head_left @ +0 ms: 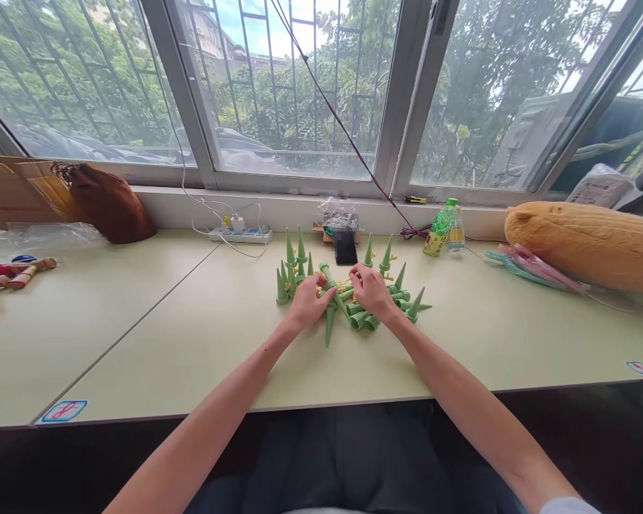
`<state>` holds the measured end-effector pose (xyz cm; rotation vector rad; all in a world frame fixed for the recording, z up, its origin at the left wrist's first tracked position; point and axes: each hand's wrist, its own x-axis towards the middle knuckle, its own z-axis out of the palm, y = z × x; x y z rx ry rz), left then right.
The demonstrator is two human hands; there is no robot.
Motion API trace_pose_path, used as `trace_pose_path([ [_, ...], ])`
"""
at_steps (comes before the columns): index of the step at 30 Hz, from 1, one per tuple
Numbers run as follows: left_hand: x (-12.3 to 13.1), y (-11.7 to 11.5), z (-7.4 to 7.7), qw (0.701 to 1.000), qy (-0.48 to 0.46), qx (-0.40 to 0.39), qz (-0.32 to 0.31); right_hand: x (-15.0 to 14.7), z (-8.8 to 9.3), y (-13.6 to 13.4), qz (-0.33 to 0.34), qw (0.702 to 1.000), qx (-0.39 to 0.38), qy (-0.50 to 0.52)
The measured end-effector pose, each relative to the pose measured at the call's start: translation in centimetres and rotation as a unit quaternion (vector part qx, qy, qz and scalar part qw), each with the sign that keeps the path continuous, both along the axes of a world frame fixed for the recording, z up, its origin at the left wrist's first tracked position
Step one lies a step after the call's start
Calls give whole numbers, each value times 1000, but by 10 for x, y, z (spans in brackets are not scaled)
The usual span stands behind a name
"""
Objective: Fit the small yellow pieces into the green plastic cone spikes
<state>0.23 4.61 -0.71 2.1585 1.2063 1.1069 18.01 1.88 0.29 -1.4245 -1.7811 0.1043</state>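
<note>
My left hand point(311, 303) is closed around a green spiked piece point(326, 271) near the middle of the table. Close beside it on the right, my right hand point(371, 289) is pinched over small yellowish parts; what its fingertips hold is too small to make out. Green cones point(290, 250) stand upright in a group behind and left of my left hand. Several hollow green tubes point(358, 320) lie below and around my right hand. More cones point(415, 305) with small yellow pieces stand to the right.
Behind the hands are a black phone point(346, 246) and crumpled plastic point(339, 213). A green-capped bottle point(440, 228), a power strip point(246, 235) and a brown plush point(584, 239) sit along the window side. Wooden toys point(24, 277) lie far left.
</note>
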Motion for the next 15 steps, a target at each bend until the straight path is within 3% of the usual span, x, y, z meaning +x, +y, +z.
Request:
trace_pose_path([
  [15,0,1,2,990,-128,-61,-14,-2,5,-3,-3,999,7,52],
])
